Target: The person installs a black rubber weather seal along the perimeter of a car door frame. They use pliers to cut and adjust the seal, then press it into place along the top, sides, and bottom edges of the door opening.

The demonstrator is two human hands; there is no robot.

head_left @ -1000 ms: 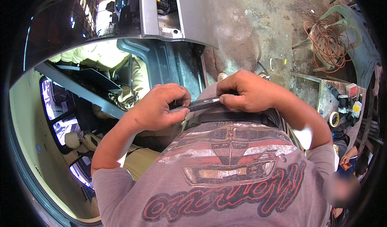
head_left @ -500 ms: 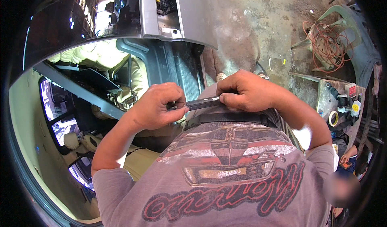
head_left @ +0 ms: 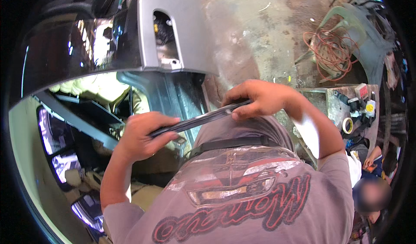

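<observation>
Both hands — left (head_left: pixel 141 135), right (head_left: pixel 260 99) — clamped around 1 long, thin, dark metal strip (head_left: pixel 201 119).

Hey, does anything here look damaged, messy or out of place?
A few things. The silver car panel has an open cut-out with bare fittings showing. An orange cable lies in a loose tangle on the stained concrete floor. The dark strip held between the left hand and right hand looks intact.

Both ends of the dark strip (head_left: pixel 200 119) covered by the left hand (head_left: pixel 145 133) and right hand (head_left: pixel 260 99), car cabin at left lost in glare, small bench items at far right unreadable
</observation>
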